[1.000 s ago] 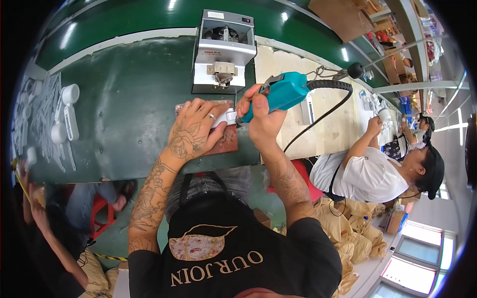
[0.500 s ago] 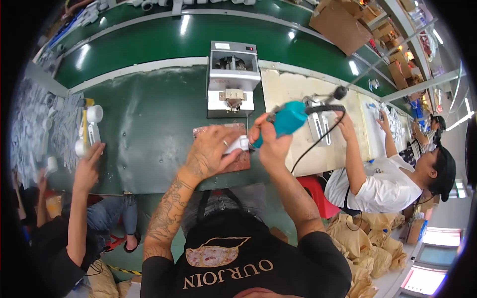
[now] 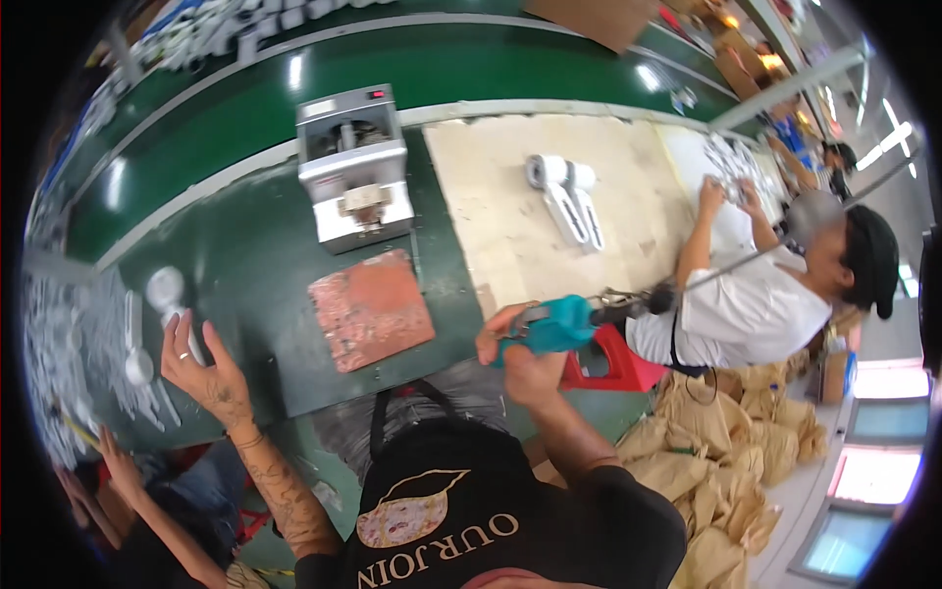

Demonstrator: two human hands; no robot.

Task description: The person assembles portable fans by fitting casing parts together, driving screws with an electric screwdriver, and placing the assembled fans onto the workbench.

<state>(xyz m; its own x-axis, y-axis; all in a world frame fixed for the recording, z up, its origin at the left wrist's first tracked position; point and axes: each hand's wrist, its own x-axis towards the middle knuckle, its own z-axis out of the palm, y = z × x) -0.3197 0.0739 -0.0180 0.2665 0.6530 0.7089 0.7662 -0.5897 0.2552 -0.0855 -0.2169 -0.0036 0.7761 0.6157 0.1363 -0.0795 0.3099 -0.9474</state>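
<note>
My right hand (image 3: pixel 522 361) is wrapped round a teal electric screwdriver (image 3: pixel 557 325), held off the bench's front edge with its rear toward the right. Out to the left, my left hand (image 3: pixel 204 373) is open, fingers spread, with a ring on one finger. Just beyond those fingers lies a white plastic part with a round head (image 3: pixel 165 288); the hand partly covers its stem, and I cannot tell whether they touch. A worn reddish mat (image 3: pixel 373 309) lies bare between my hands. Behind it stands a grey metal screw feeder (image 3: pixel 355 182).
White assembled parts (image 3: pixel 571 204) lie on a beige sheet (image 3: pixel 491 177) to the right. Many loose white pieces (image 3: pixel 74 344) cover the far left. A co-worker (image 3: pixel 731 294) sits at right near a red stool (image 3: pixel 616 363); another person's arm (image 3: pixel 147 496) reaches in at lower left.
My left hand has moved from the mat to the left and no longer holds the white part. The screwdriver has come off the mat, toward me. White parts now show on the beige sheet.
</note>
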